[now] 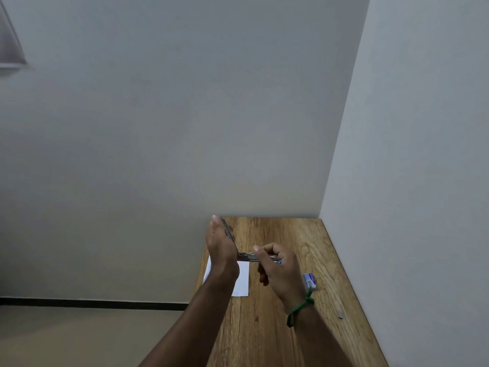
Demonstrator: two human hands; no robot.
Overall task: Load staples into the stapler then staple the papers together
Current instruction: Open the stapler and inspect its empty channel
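A stapler (pixel 247 256) is held above the wooden table (pixel 291 234), swung open at its hinge. Its top arm (pixel 229 233) stands upright against the palm of my left hand (pixel 221 245), whose fingers are straight. My right hand (pixel 277 271) grips the stapler's lower part, fingers curled round it; a blue tip shows at its end. White papers (pixel 242 279) lie flat on the table below both hands, partly hidden by my left wrist. A small blue-and-white staple box (pixel 310 281) lies to the right of my right hand.
A small grey strip, maybe staples (pixel 340 314), lies near the table's right edge. Walls close the table at the back and right. The table's left edge drops to the floor. A green cord is tied round my right wrist.
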